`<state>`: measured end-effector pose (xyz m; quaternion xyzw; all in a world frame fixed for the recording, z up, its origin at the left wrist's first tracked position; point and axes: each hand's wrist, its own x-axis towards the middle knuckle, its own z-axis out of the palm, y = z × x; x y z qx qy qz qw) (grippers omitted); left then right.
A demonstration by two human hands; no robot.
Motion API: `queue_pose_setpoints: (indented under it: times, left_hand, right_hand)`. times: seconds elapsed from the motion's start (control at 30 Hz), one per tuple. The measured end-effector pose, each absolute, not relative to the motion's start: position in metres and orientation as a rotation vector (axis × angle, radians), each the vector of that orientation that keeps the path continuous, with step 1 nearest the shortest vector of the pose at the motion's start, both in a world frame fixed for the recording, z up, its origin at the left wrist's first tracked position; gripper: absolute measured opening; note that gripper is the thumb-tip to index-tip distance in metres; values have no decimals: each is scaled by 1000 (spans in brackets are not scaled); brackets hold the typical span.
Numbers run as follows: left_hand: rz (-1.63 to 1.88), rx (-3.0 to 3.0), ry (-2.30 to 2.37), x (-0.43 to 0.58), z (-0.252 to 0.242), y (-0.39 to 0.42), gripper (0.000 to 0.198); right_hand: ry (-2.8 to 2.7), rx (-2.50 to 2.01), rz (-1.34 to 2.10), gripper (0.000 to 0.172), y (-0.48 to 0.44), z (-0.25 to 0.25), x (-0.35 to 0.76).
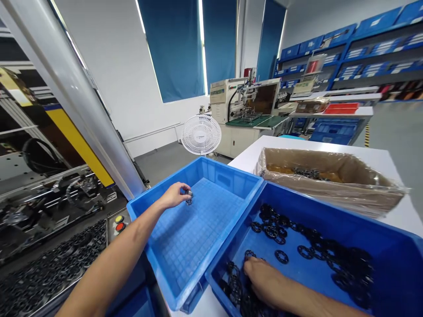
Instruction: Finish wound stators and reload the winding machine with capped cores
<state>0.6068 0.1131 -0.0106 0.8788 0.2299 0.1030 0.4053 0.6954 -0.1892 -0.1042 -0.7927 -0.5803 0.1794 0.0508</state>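
My left hand reaches over the near-left wall of a blue crate whose ribbed floor is bare. Its fingers are pinched on a small stack of black ring parts held just above the floor. My right hand lies palm down in a second blue crate to the right, its fingers curled among several loose black rings near that crate's front-left corner. What the right fingers hold, if anything, is hidden.
A cardboard box lined with plastic film holds more black rings behind the right crate on a white table. A machine bed with black rings, red and yellow buttons and a slanted metal column stands left. A white fan is behind.
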Motion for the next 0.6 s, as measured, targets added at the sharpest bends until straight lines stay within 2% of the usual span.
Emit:
queue_pose_setpoints:
  times: [0.17,0.2,0.3,0.4,0.5,0.6]
  left_hand:
    - [557,1869,412,503,0,49,65]
    - [599,1739,385,485,-5,33,65]
    - [639,1171,222,449,-19,-10,46]
    - [626,926,127,438,-20,-35,39]
    - [646,907,119,436,-19,-47,37]
    - [700,987,160,436,-24,-54,35]
  right_hand:
    - [-1842,-2433,476,26,-191,-64,694]
    - [-1846,-2428,444,22,-189,-49,694]
    - [-1808,-2347,297,12,-180,-1,689]
    - [-1713,-2077,286,12,-173,30,669]
    - [-1580,-1770,360,23,-177,26,639]
    - [-1595,-1499,213,26,-188,3,615]
